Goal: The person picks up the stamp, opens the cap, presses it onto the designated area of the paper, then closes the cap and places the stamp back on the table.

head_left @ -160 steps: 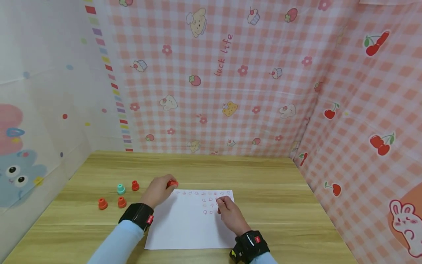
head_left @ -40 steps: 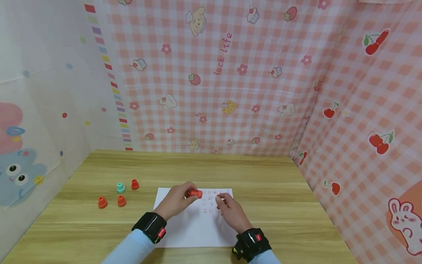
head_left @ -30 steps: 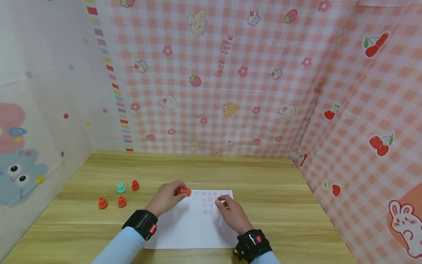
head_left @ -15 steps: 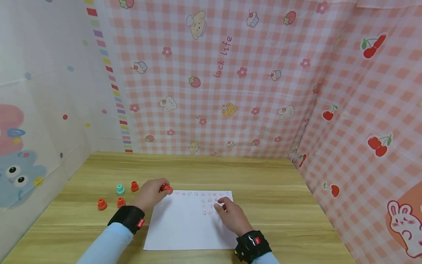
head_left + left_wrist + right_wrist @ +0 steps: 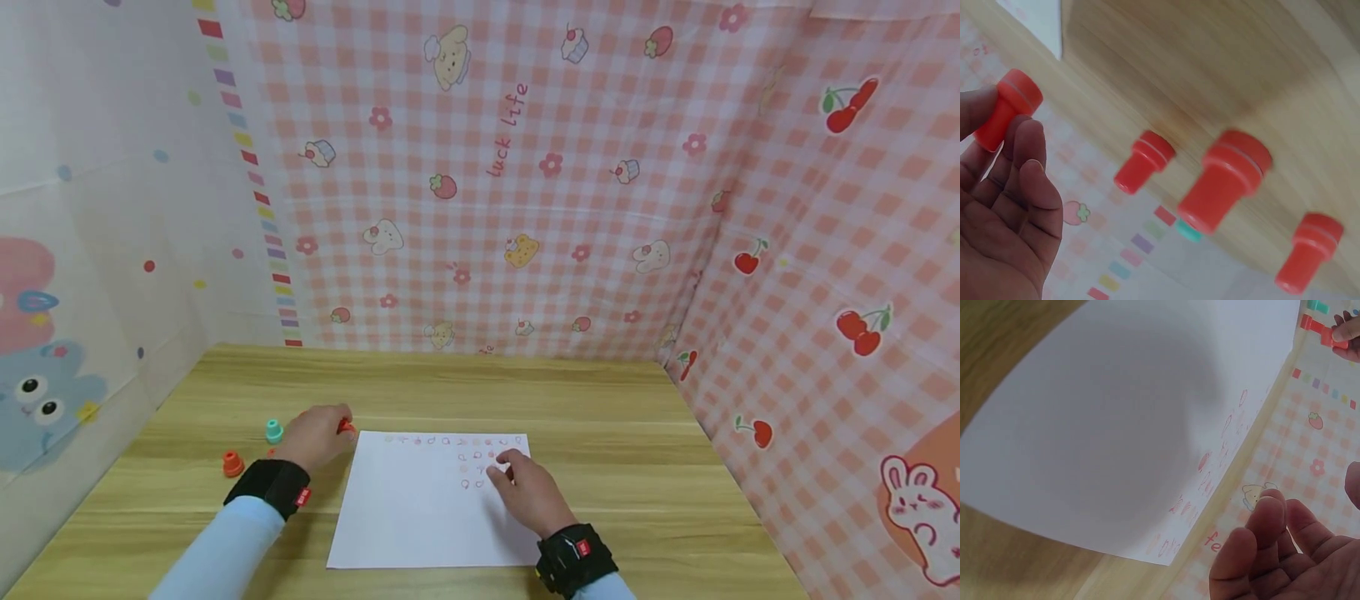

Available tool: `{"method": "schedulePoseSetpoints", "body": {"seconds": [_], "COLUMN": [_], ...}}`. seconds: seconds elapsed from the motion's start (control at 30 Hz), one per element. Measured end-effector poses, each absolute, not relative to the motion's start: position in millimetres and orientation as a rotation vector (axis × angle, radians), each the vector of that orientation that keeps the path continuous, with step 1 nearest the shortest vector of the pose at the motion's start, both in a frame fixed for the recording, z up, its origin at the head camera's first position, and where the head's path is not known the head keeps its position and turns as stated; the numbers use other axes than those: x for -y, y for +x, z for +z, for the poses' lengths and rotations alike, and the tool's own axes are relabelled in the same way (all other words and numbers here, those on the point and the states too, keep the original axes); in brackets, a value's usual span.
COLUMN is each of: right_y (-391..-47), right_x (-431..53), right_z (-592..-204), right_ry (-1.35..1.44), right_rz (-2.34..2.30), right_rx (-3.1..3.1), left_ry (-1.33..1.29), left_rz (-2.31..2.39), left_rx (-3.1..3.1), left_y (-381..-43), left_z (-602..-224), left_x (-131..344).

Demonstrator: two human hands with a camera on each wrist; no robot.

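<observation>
My left hand pinches a red toy stamp between thumb and fingers, just off the paper's far left corner. The white sheet of paper lies on the table with a row of small reddish stamped marks along its far edge and shorter rows below at the right. Over the paper's right side hovers my right hand, fingers loosely bent, thumb and forefinger apart, holding nothing. Left of the paper stand a teal stamp and a red stamp. My left hand mostly hides other red stamps, which the left wrist view shows upright.
The wooden table runs back to a pink checked cloth. A similar cloth hangs along the right side, and a white patterned one along the left.
My left hand, still pinching the red stamp, has moved left from above the paper to past its left edge, uncovering the left end of the row of marks. My right hand has barely moved.
</observation>
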State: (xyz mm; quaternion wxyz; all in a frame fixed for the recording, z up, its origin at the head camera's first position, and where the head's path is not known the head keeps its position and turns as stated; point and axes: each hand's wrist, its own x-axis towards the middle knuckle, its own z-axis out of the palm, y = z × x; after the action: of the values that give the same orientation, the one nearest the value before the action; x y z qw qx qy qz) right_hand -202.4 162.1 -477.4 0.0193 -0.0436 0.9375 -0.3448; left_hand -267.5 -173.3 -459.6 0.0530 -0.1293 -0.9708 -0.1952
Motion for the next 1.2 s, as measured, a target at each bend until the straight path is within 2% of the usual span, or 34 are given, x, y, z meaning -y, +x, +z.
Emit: {"method": "schedulePoseSetpoints", "body": {"seconds": [0.2,0.53,0.93,1.2], "right_y": [-203,-203,-199,-199], "right_x": [-162,-162,-160,-161], "right_z": [-476,-476,-470,-470], "right_ry": [-0.161,-0.278,-0.415,-0.406], "right_rz": [-1.02,-0.632,-0.316,-0.276], "right_rx": [-2.951,-3.082,-3.167,-3.16], "left_ry": [-0.415,-0.429,-0.384,-0.389], "left_rz": [-0.423,-0.262,-0.247,-0.26], "left_rx": [2.988,3.073,3.121,3.15], "left_y": [-270,-272,-270,-268], "left_z": [-460,-467,-468,-465], "left_x": [181,187,188,190]}}
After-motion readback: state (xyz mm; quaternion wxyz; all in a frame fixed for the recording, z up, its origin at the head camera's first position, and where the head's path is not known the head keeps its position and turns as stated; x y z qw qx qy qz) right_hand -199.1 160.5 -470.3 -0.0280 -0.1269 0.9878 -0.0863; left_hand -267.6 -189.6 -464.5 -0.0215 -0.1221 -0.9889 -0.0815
